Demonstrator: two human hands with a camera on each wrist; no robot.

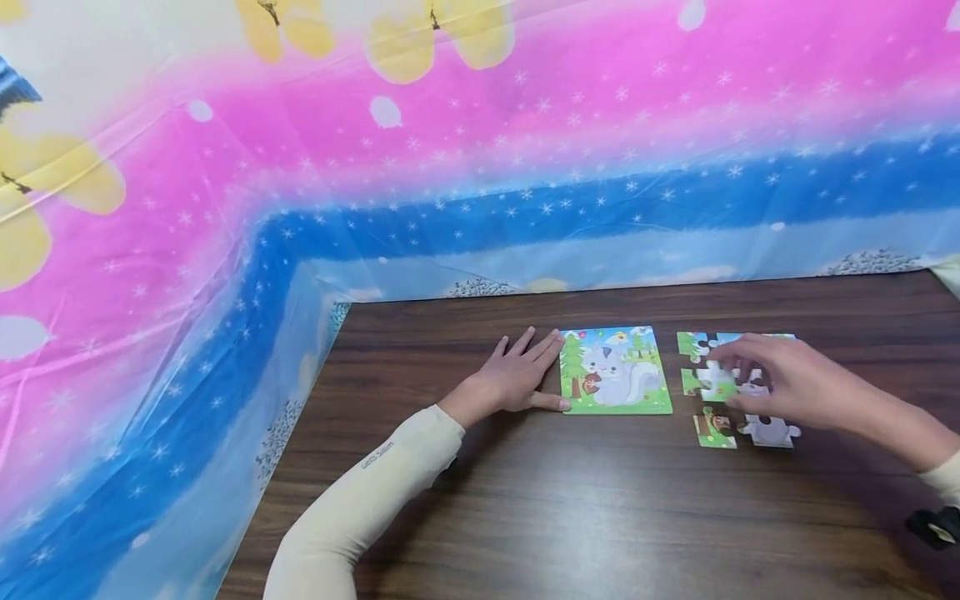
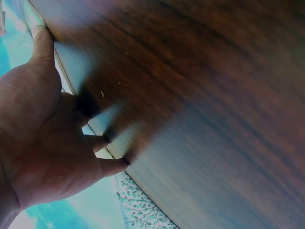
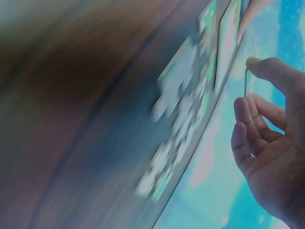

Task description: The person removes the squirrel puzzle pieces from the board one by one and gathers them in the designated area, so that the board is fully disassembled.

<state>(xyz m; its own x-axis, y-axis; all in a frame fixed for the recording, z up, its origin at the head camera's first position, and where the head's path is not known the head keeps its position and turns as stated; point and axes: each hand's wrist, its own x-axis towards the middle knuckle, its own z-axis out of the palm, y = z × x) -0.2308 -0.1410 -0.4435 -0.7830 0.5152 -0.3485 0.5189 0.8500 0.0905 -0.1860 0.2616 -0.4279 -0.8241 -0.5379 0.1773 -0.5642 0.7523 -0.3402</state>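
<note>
My left hand (image 1: 517, 377) lies with fingers spread on the table, its fingertips and thumb at the left edge of a square picture board (image 1: 637, 387) showing a grey squirrel among trees. Thumb and fingers of my right hand (image 1: 798, 379) pinch a jigsaw piece (image 1: 717, 383), seen edge-on as a thin piece (image 3: 247, 85) in the right wrist view. Around and under that hand lie several more jigsaw pieces: a green corner piece (image 1: 691, 346), a brown and green piece (image 1: 715, 428) and a grey piece (image 1: 771, 432). The right hand covers part of the group.
The dark wooden table (image 1: 570, 517) meets a pink and blue patterned cloth (image 1: 465, 183) along its back and left edges. A black item (image 1: 933, 527) sits by the right sleeve.
</note>
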